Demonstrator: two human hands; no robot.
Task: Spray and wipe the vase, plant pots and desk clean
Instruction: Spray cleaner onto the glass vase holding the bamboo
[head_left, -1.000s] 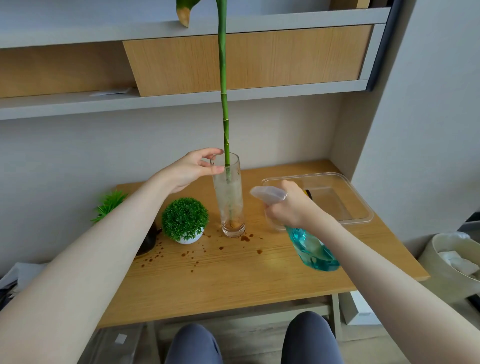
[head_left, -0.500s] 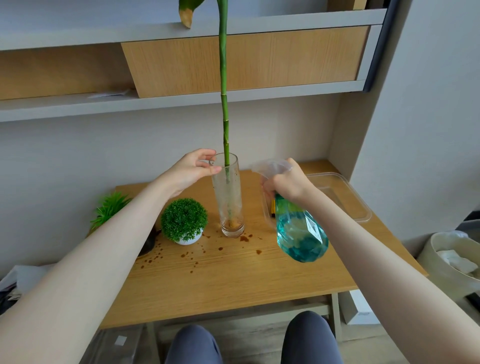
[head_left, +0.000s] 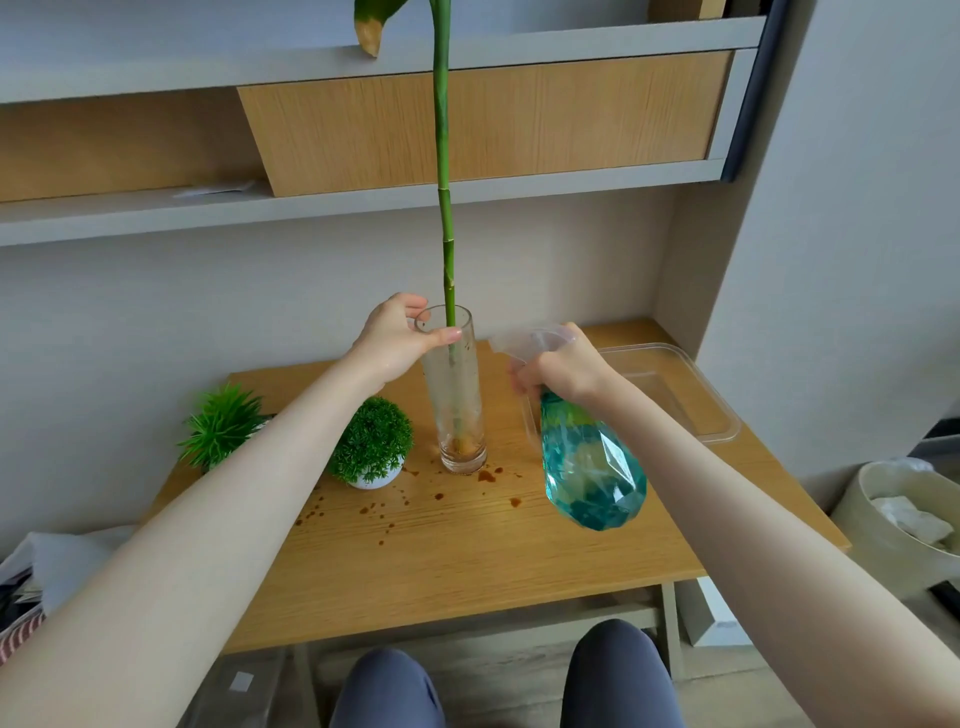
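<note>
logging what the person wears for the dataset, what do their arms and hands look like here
Both arms are bare from the hands up to the frame edge: no sleeves in view. The left hand and right hand wear no gloves, and no rings, watch or bracelets show. Fingernails look short and unpainted. Below, the knees are covered in grey-blue trousers.

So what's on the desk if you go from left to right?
Spiky plant → round bushy plant → glass vase with the left hand holding its rim → teal spray bottle in the right hand → clear tray.
</note>
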